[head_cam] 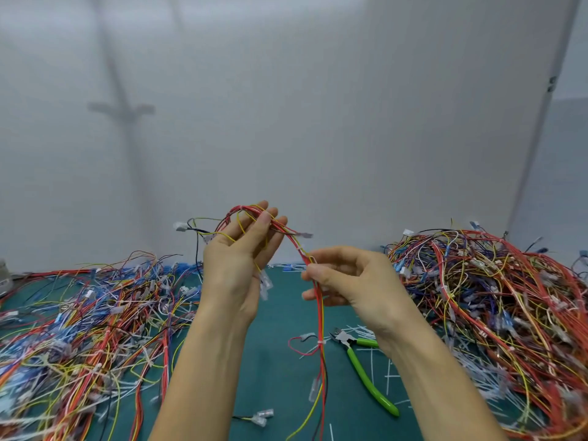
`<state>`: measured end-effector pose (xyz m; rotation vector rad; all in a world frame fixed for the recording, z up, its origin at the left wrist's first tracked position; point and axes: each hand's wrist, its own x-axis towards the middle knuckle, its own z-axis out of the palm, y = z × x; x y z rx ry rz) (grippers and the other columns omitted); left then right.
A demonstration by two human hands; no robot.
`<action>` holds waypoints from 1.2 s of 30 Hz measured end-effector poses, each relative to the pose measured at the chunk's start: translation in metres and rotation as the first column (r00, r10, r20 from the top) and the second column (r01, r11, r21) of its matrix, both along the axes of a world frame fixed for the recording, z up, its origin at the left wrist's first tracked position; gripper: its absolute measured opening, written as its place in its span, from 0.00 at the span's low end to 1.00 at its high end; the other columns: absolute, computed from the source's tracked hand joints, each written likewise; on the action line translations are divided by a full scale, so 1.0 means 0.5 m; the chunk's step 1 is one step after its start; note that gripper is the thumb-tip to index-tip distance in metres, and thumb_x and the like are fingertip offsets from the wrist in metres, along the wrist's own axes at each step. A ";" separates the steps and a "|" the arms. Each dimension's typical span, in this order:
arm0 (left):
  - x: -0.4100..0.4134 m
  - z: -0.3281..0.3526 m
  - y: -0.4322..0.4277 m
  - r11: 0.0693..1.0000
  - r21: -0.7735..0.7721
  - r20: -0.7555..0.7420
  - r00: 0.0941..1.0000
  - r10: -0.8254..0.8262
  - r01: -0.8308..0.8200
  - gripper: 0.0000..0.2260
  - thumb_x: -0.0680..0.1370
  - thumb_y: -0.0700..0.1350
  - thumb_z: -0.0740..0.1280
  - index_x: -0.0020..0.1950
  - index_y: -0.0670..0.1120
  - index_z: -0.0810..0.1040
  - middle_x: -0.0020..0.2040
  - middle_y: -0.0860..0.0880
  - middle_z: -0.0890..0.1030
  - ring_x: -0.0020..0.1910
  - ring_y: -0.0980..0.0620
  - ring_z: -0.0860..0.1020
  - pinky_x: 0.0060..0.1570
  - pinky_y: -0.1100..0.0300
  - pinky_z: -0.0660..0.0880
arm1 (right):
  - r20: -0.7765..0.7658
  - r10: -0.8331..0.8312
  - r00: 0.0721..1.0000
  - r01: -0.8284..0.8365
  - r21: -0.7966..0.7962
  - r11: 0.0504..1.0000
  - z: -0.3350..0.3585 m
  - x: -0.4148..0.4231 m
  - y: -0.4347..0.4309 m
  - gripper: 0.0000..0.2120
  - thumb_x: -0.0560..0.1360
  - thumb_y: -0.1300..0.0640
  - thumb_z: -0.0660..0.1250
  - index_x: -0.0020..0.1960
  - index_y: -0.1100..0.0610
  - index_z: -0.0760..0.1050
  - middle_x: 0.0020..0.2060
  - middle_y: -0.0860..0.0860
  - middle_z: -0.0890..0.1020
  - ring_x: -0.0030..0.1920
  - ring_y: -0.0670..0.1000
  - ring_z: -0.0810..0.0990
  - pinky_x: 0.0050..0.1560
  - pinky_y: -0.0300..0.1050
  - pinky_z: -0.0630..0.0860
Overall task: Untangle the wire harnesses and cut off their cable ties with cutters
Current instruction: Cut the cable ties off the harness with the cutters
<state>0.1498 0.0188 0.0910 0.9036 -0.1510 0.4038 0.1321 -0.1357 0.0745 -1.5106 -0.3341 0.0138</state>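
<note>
I hold one wire harness (319, 316) of red and yellow wires raised above the green mat. My left hand (237, 265) is lifted, palm towards me, its fingers bent round the looped upper end of the harness. My right hand (346, 280) pinches the bundle lower down, just below a white cable tie (300, 249). The wires hang from there to the mat, with another white tie (320, 342) lower on the bundle. The green-handled cutters (362, 366) lie on the mat under my right wrist, untouched.
A large tangled heap of harnesses (496, 313) fills the right side. A flatter spread of wires (89, 329) covers the left. Cut white tie pieces (386, 374) litter the green mat (276, 370) near the cutters. A grey wall stands close behind.
</note>
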 end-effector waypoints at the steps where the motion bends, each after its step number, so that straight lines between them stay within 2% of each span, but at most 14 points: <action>1: -0.001 0.001 0.001 1.000 -0.031 0.013 1.000 0.002 -0.001 0.07 0.78 0.36 0.65 0.55 0.41 0.80 0.45 0.50 0.86 0.44 0.53 0.85 0.41 0.66 0.79 | -0.018 0.041 0.999 -0.042 -0.069 0.997 0.000 0.000 -0.004 0.08 0.74 0.61 0.73 0.52 0.57 0.80 0.41 0.52 0.87 0.37 0.51 0.86 0.36 0.37 0.78; 3: -0.002 0.004 0.008 0.996 -0.089 0.037 0.999 0.015 -0.012 0.08 0.78 0.35 0.64 0.55 0.42 0.80 0.45 0.51 0.86 0.44 0.55 0.85 0.41 0.67 0.79 | -0.068 0.175 0.982 -0.187 -0.256 0.948 -0.001 -0.005 -0.013 0.11 0.73 0.59 0.74 0.54 0.56 0.80 0.42 0.50 0.87 0.41 0.50 0.87 0.39 0.36 0.78; 5: -0.003 0.007 0.016 0.991 -0.128 0.039 0.999 0.028 -0.023 0.08 0.79 0.35 0.64 0.54 0.43 0.80 0.44 0.52 0.86 0.45 0.56 0.85 0.42 0.67 0.79 | -0.088 0.225 0.970 -0.241 -0.284 0.928 -0.004 -0.005 -0.019 0.07 0.74 0.60 0.73 0.52 0.57 0.82 0.42 0.51 0.87 0.41 0.49 0.86 0.41 0.37 0.78; 8: -0.004 0.010 0.023 0.981 -0.192 0.026 1.000 0.007 -0.002 0.08 0.80 0.35 0.63 0.53 0.43 0.80 0.43 0.52 0.86 0.44 0.57 0.85 0.42 0.67 0.79 | -0.091 0.168 0.982 -0.180 -0.149 0.972 -0.003 -0.007 -0.018 0.03 0.75 0.62 0.71 0.48 0.58 0.83 0.41 0.54 0.87 0.37 0.52 0.86 0.37 0.40 0.80; 11: -0.002 0.010 0.023 0.959 -0.281 -0.002 1.000 -0.024 0.022 0.06 0.80 0.36 0.63 0.51 0.41 0.79 0.43 0.50 0.85 0.42 0.56 0.85 0.42 0.66 0.80 | -0.055 0.058 0.997 -0.057 0.009 0.998 0.000 -0.005 -0.015 0.04 0.76 0.63 0.70 0.47 0.56 0.84 0.40 0.54 0.87 0.36 0.53 0.86 0.35 0.39 0.81; 17: 0.000 0.007 0.028 0.922 -0.373 -0.107 0.982 -0.157 0.107 0.06 0.80 0.37 0.64 0.47 0.37 0.79 0.42 0.44 0.85 0.40 0.52 0.85 0.45 0.61 0.82 | -0.037 -0.104 0.994 0.110 0.297 0.949 0.010 -0.001 -0.019 0.04 0.74 0.61 0.70 0.45 0.55 0.84 0.40 0.52 0.87 0.34 0.51 0.86 0.30 0.37 0.79; 20: -0.001 0.005 0.028 0.849 -0.488 -0.129 0.946 -0.298 0.201 0.15 0.81 0.47 0.63 0.52 0.35 0.78 0.45 0.42 0.85 0.43 0.48 0.85 0.46 0.56 0.82 | -0.058 -0.126 0.990 0.139 0.370 0.919 0.010 0.003 -0.019 0.05 0.69 0.58 0.72 0.40 0.53 0.86 0.40 0.52 0.87 0.34 0.51 0.86 0.32 0.39 0.81; 22: 0.001 0.002 0.028 0.781 -0.576 -0.117 0.921 -0.372 0.243 0.19 0.82 0.51 0.61 0.57 0.34 0.76 0.47 0.40 0.84 0.43 0.46 0.85 0.42 0.53 0.83 | -0.059 -0.135 0.989 0.147 0.390 0.909 0.008 0.007 -0.022 0.05 0.68 0.58 0.71 0.40 0.53 0.86 0.39 0.52 0.87 0.34 0.51 0.86 0.32 0.39 0.81; 25: 0.004 -0.003 0.022 0.834 -0.507 -0.161 0.927 -0.339 0.217 0.12 0.82 0.47 0.62 0.55 0.39 0.78 0.42 0.44 0.86 0.43 0.53 0.83 0.36 0.59 0.82 | -0.040 -0.130 0.991 0.135 0.388 0.912 0.007 0.010 -0.030 0.05 0.67 0.58 0.71 0.42 0.54 0.85 0.39 0.52 0.87 0.34 0.51 0.86 0.32 0.39 0.81; 27: 0.005 -0.001 0.019 0.897 -0.411 -0.198 0.944 -0.263 0.164 0.07 0.80 0.44 0.64 0.48 0.42 0.79 0.38 0.47 0.86 0.36 0.56 0.84 0.34 0.63 0.81 | -0.030 -0.118 0.993 0.121 0.326 0.937 0.008 0.011 -0.040 0.04 0.70 0.60 0.71 0.44 0.55 0.84 0.39 0.53 0.87 0.34 0.52 0.86 0.32 0.39 0.81; 29: 0.004 0.004 0.023 0.931 -0.345 -0.211 0.957 -0.200 0.119 0.09 0.80 0.44 0.65 0.42 0.43 0.81 0.36 0.49 0.85 0.33 0.56 0.84 0.31 0.65 0.80 | -0.038 -0.117 0.992 0.122 0.204 0.971 0.009 0.010 -0.051 0.04 0.74 0.62 0.71 0.46 0.56 0.84 0.40 0.54 0.87 0.35 0.53 0.86 0.31 0.39 0.80; 32: 0.003 0.002 0.034 0.977 -0.203 -0.207 0.973 -0.102 0.059 0.04 0.79 0.44 0.66 0.47 0.46 0.80 0.38 0.50 0.85 0.36 0.55 0.85 0.32 0.65 0.79 | -0.006 -0.210 0.978 0.209 -0.103 0.973 0.010 0.012 -0.062 0.05 0.75 0.64 0.70 0.45 0.56 0.83 0.40 0.55 0.86 0.36 0.54 0.86 0.35 0.41 0.80; 34: 0.004 -0.005 0.035 0.995 -0.089 -0.170 0.984 -0.056 0.042 0.04 0.79 0.42 0.67 0.50 0.50 0.79 0.40 0.50 0.86 0.38 0.54 0.85 0.35 0.64 0.80 | 0.115 -0.303 0.946 0.324 -0.370 0.871 0.009 0.013 -0.060 0.06 0.76 0.60 0.68 0.46 0.53 0.83 0.40 0.50 0.86 0.40 0.52 0.86 0.45 0.47 0.80; 36: 0.003 -0.009 0.031 0.999 0.011 -0.143 0.989 -0.040 0.042 0.07 0.79 0.42 0.67 0.53 0.53 0.80 0.40 0.51 0.85 0.38 0.54 0.85 0.36 0.63 0.80 | 0.292 -0.348 0.891 0.454 -0.589 0.668 0.012 0.003 -0.052 0.09 0.77 0.56 0.64 0.51 0.50 0.82 0.45 0.46 0.85 0.49 0.52 0.83 0.53 0.49 0.78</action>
